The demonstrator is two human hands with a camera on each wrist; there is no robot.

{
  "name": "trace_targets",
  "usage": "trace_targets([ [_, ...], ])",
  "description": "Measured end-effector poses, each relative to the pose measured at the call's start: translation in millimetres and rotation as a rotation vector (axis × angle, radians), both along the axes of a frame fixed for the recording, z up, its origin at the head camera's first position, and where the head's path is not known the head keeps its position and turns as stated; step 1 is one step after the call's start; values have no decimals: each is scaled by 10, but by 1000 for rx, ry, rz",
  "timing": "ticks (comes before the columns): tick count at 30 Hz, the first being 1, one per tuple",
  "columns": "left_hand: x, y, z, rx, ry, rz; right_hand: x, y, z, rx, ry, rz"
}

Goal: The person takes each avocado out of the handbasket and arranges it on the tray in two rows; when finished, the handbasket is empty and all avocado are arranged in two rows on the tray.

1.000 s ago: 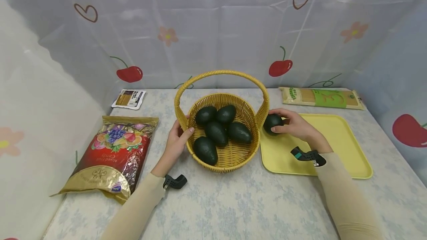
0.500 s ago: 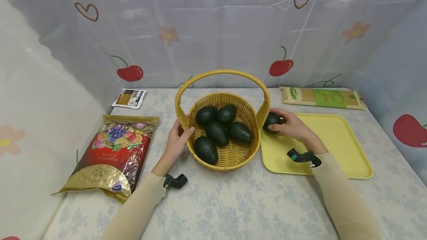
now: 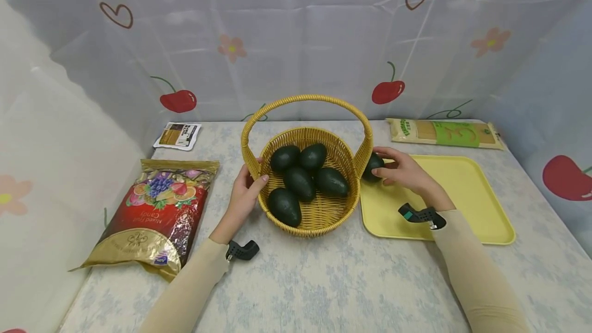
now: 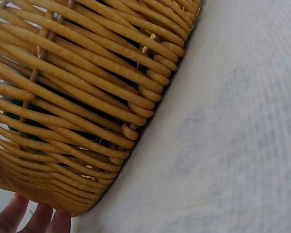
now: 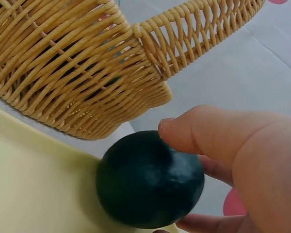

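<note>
Backdrop is hanging behind the work area, displaying printed cherries, hearts and flowers. From my remote station I am viewing a table in front of it, and a pale cloth with blue floral patterning is covering the surface. On the right of the table a yellow tray is lying flat. At the far left I am recording a red and gold bag, marked Mixed Fruit Candy, its lettering reading upside down in the head view. A yellow wicker basket is standing upright at the centre, its handle arching overhead. Behind the tray a long packet with a green label is lying crosswise near the back edge.

The left hand is gripping the basket at its left side, thumb lying at the rim and fingers passing outside; the left wrist view is showing only fingertips against the weave. The right hand is closing thumb and fingers about a dark avocado. A white-edged packet is lying behind the bag.

Inside the basket I am counting five fruits. The dark avocado is sitting outside, at the tray's left edge, a narrow gap separating it from the basket wall; whether it is touching the tray, I am not managing to tell
</note>
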State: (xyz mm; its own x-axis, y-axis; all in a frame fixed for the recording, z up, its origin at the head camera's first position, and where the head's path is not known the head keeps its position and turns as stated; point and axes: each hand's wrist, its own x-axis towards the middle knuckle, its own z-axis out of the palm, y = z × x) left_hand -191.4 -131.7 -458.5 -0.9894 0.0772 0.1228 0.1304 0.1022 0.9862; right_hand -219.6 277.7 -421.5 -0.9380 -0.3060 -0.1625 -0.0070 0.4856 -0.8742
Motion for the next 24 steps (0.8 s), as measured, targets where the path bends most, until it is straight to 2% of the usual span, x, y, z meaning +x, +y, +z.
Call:
trace_targets([
  [12, -17, -2, -20, 59, 17, -29, 55, 91, 143, 31, 60, -4],
  [17, -18, -6, -28, 62, 19, -30, 117, 125, 278, 38, 102, -17],
  [24, -24, -12, -31, 51, 24, -20, 260, 142, 508, 41, 212, 0],
])
